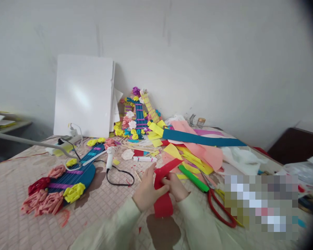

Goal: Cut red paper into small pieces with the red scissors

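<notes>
Both hands are on a folded strip of red crepe paper [163, 206] above the front middle of the table. My left hand [149, 189] grips its left side, thumb across the front. My right hand [176, 185] is closed on the paper's right side, its fingers partly hidden behind the fold. One end of the strip sticks out to the upper right; the other hangs down. Just right of my right hand lie a green roll [194, 178] and red-handled scissors [219, 210]. A white marker [144, 159] lies beyond my hands.
At left lies a blue guitar shape [78, 177] with paper flowers, beside a white glue gun [110, 158] on a looped black cord. Behind are more flowered guitar shapes [141, 114] and a white board [83, 95]. Yellow, pink and blue paper strips [203, 137] cover the back right.
</notes>
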The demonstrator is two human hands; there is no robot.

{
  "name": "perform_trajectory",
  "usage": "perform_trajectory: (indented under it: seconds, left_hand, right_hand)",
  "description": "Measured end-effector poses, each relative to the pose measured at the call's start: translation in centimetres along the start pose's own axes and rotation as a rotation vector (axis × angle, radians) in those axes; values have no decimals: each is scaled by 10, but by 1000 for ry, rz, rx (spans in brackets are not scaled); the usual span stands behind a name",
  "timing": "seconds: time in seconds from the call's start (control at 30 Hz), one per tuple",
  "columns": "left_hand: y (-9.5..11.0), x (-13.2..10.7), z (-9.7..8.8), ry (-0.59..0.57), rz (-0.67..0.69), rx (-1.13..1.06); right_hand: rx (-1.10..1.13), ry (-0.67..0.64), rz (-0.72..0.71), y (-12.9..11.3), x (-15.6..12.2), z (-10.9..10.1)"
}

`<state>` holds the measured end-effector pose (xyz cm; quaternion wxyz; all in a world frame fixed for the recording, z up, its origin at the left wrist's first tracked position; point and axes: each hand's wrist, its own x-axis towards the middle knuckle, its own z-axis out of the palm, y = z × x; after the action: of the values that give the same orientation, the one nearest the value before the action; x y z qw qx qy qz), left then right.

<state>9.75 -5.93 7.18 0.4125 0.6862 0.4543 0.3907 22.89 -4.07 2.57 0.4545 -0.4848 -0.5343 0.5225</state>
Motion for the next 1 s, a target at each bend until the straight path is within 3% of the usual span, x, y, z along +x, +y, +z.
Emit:
perform_trajectory:
  seconds: [0.1, 0.23, 0.47, 0.67, 0.73, 0.83, 1.0]
  left_hand:
    - [-23, 17, 3, -65, -63, -104]
    - [-27, 29, 1, -52, -58, -226]
    - [-37, 34, -5, 60, -211, -561]
    - [-59, 35, -1, 95, -311, -674]
    - [-63, 32, 0, 25, -360, -713]
    - [-65, 23, -2, -199, -443, -778]
    - [-65, 8, -11, -416, -525, -721]
  right_hand:
    - [2, 13, 17, -7, -7, 2]
    - [-75, 84, 128, -14, -14, -2]
    - [-54, -92, 181, -11, -15, -8]
    - [13, 128, 19, -18, 14, -7]
    - [28, 169, -11, -24, 25, -6]
    - [-22, 130, -61, -29, 35, -7]
    - [-88, 140, -83, -17, 37, -19]
